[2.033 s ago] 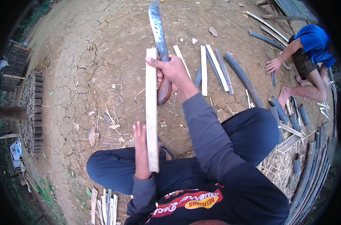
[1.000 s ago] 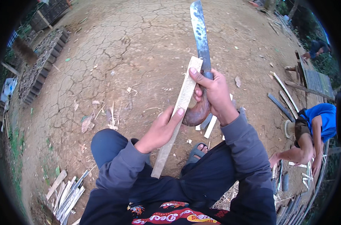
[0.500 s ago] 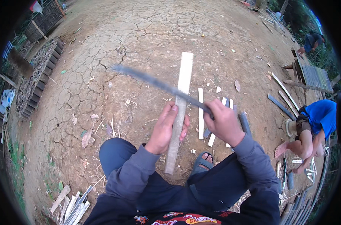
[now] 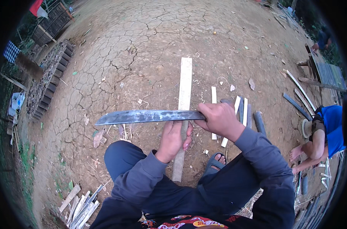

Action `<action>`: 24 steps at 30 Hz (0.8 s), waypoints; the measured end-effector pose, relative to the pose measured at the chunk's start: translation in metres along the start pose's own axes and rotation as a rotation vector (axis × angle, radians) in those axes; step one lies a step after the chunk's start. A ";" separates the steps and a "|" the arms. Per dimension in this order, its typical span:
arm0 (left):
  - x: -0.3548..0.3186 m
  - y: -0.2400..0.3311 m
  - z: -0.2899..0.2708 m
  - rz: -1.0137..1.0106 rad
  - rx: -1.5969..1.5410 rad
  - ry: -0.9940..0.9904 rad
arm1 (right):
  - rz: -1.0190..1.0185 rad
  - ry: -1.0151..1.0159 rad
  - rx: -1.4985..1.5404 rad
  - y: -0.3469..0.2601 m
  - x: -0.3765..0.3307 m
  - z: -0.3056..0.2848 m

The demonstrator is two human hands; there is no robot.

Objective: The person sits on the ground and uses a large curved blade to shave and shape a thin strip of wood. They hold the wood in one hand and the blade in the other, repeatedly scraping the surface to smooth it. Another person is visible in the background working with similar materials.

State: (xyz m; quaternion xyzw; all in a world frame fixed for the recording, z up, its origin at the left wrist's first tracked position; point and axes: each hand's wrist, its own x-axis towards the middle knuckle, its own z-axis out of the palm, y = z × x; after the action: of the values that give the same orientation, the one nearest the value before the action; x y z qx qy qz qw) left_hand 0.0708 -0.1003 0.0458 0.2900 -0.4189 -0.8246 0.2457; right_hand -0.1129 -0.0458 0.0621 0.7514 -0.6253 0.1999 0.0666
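A long pale strip of split bamboo (image 4: 185, 86) runs away from me between my knees. My left hand (image 4: 172, 140) is closed around its lower half, the fingers wrapping to the right side. In my right hand (image 4: 222, 119) is a machete (image 4: 150, 116), gripped near the root of its blade; the handle is hidden in the fist. The dark, worn blade points left and lies across the strip, just above my left hand. Whether the edge touches the strip I cannot tell.
Several cut strips (image 4: 214, 114) and a dark bamboo piece (image 4: 259, 123) lie right of my hands. A pile of split pieces (image 4: 82, 210) is at lower left. On the right, a person in blue (image 4: 330, 129) squats near a low bamboo bench (image 4: 328, 74). Cracked dirt stretches ahead.
The machete has swung from a slant with its tip far away to nearly level across the strip, tip nearer me. The view has shifted slightly left. Both hands keep their holds.
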 end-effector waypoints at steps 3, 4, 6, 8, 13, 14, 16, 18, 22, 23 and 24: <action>-0.003 0.000 0.002 0.030 0.127 -0.029 | -0.033 0.074 -0.005 0.011 -0.001 0.007; -0.004 0.000 0.003 0.022 0.135 -0.015 | -0.061 0.107 -0.008 0.016 -0.002 0.007; -0.003 0.002 0.004 0.007 0.151 0.013 | -0.037 0.132 -0.053 0.024 -0.003 0.005; -0.001 0.011 0.009 -0.017 0.129 0.004 | -0.038 0.209 -0.090 0.037 -0.003 0.005; -0.003 0.022 0.018 -0.004 0.069 0.006 | 0.039 0.300 -0.262 0.066 -0.009 -0.009; -0.005 0.025 0.020 -0.023 0.019 -0.011 | 0.106 0.323 -0.298 0.083 -0.015 -0.015; -0.004 0.023 0.015 -0.054 0.007 -0.045 | 0.141 0.328 -0.358 0.094 -0.018 -0.023; -0.004 0.019 0.012 -0.071 0.030 -0.050 | 0.090 0.269 -0.431 0.093 -0.023 -0.029; -0.006 0.021 0.011 -0.097 -0.011 -0.005 | 0.128 0.213 -0.304 0.055 -0.024 -0.017; -0.007 0.020 0.011 -0.122 -0.006 -0.020 | 0.066 0.233 -0.331 0.049 -0.020 -0.014; -0.009 0.019 0.010 -0.147 -0.001 -0.036 | 0.004 0.254 -0.357 0.044 -0.017 -0.013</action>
State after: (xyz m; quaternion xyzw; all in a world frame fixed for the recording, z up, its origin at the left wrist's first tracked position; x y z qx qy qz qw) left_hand 0.0733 -0.0985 0.0687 0.3049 -0.4006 -0.8457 0.1772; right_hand -0.1602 -0.0351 0.0607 0.6952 -0.6389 0.1791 0.2765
